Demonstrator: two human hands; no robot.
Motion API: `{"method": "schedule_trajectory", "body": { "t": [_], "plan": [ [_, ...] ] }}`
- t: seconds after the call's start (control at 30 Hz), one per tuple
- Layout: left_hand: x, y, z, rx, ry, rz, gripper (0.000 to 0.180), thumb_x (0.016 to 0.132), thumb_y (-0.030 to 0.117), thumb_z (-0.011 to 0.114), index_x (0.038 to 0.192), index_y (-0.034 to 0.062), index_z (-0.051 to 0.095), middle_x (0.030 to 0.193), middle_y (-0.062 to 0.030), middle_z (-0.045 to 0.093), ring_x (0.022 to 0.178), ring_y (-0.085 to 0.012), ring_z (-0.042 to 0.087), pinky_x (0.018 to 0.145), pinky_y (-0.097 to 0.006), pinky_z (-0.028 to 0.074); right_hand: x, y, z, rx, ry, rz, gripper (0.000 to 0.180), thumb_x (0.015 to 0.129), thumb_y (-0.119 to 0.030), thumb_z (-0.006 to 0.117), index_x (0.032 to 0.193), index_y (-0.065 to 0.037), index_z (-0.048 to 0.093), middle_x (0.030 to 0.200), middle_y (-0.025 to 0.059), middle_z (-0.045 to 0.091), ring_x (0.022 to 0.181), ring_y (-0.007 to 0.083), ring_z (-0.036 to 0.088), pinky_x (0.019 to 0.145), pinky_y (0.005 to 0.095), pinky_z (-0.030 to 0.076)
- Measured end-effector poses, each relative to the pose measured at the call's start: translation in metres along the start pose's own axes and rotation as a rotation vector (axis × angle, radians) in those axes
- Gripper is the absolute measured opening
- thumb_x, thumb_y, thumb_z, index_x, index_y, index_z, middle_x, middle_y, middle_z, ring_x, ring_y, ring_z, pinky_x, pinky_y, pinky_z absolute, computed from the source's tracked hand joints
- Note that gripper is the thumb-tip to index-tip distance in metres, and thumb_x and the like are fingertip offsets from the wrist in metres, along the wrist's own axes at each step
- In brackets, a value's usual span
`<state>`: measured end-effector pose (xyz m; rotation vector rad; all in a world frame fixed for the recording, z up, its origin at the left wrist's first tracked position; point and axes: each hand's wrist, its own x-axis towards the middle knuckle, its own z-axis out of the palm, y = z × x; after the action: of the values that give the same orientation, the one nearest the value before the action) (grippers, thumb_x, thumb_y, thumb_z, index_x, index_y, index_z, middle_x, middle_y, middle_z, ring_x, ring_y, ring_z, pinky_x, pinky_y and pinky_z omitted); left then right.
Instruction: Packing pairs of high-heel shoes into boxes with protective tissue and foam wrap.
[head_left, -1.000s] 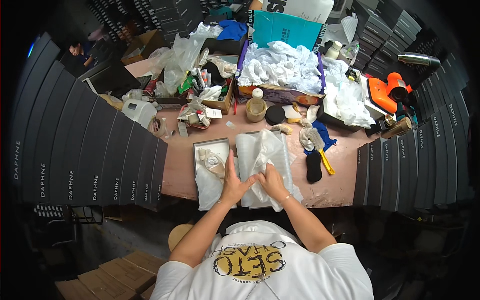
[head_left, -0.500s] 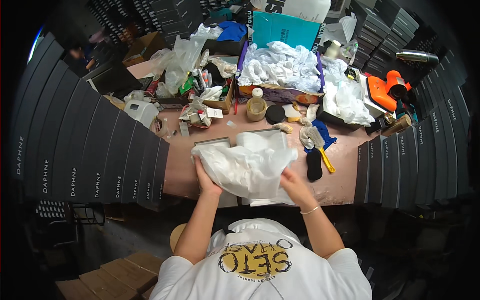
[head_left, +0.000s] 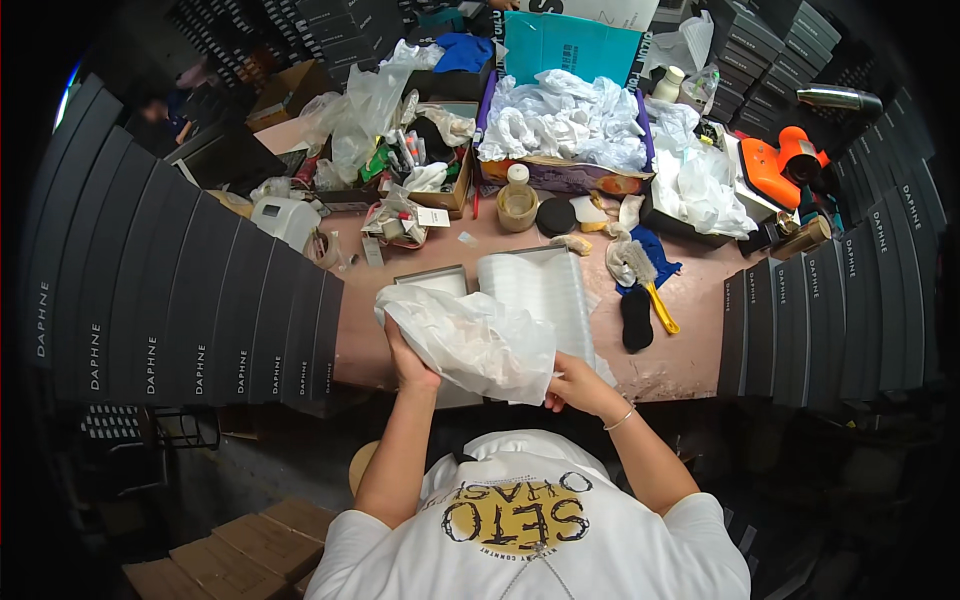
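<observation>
A bundle loosely wrapped in white tissue paper [head_left: 465, 345] is held above the table's front edge; what lies inside is hidden. My left hand [head_left: 410, 358] grips its left side, with the fingers partly behind the paper. At the bundle's lower right corner, my right hand [head_left: 582, 387] is closed on the edge of the tissue, fingertips bent around it. Behind and beneath the bundle lies an open shoe box lined with a white foam sheet [head_left: 535, 285]. Left of that, a grey-rimmed box part [head_left: 435, 280] is half covered by the paper.
Dark shoe boxes stand in rows at left [head_left: 200, 270] and right [head_left: 840, 290]. Farther back are a carton of crumpled white paper [head_left: 565, 130], a bottle [head_left: 517, 200] and an orange tool [head_left: 770, 170]. A yellow-handled brush [head_left: 655, 292] lies beside a black pad [head_left: 636, 320].
My right hand has moved left and down, drawing the loose right side of the tissue in toward the bundle. More of the foam-lined box now shows behind it.
</observation>
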<state>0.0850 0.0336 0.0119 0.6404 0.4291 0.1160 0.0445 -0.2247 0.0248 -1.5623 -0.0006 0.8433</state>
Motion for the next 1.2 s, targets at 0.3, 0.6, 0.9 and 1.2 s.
{"method": "schedule_trajectory", "body": {
  "t": [0.3,0.6,0.9,1.2],
  "plan": [
    [0.003,-0.001,-0.006,-0.005,0.037,0.006,0.062,0.089,0.056,0.048,0.130,0.0090,0.046,0.128,-0.0095,0.052,0.118,-0.0283,0.050,0.100,-0.043,0.041,-0.007,-0.017,0.010,-0.377,0.247,-0.765,0.016,0.081,-0.012,0.067,0.094,-0.001,0.067,0.086,0.0122,0.061,0.080,0.0315,0.059,0.077,0.0340,0.047],
    [0.005,-0.007,-0.008,-0.069,0.007,-0.050,0.066,0.088,0.058,0.046,0.132,0.0092,0.046,0.129,-0.0112,0.052,0.118,-0.0298,0.050,0.101,-0.046,0.041,0.011,-0.019,0.005,-0.536,0.175,-0.696,0.039,0.082,-0.017,0.066,0.116,-0.001,0.057,0.123,0.0156,0.055,0.117,0.0327,0.048,0.100,0.0395,0.035],
    [0.024,-0.046,-0.006,-0.228,-0.025,-0.054,0.037,0.098,0.035,0.043,0.121,0.0076,0.054,0.114,-0.0108,0.061,0.102,-0.0231,0.061,0.091,-0.040,0.050,-0.003,0.014,0.005,-0.079,0.027,-0.347,0.065,0.076,-0.013,0.070,0.132,0.003,0.041,0.130,0.0143,0.050,0.118,0.0250,0.048,0.100,0.0350,0.037],
    [0.039,-0.058,0.025,1.205,-0.347,1.271,0.035,0.078,0.002,0.050,0.112,0.0010,0.058,0.099,-0.0092,0.061,0.096,-0.0245,0.058,0.087,-0.038,0.046,-0.105,-0.005,-0.101,-0.183,0.545,0.066,0.052,0.086,-0.022,0.066,0.128,0.004,0.049,0.120,0.0151,0.056,0.104,0.0222,0.056,0.079,0.0341,0.048]
  ]
}}
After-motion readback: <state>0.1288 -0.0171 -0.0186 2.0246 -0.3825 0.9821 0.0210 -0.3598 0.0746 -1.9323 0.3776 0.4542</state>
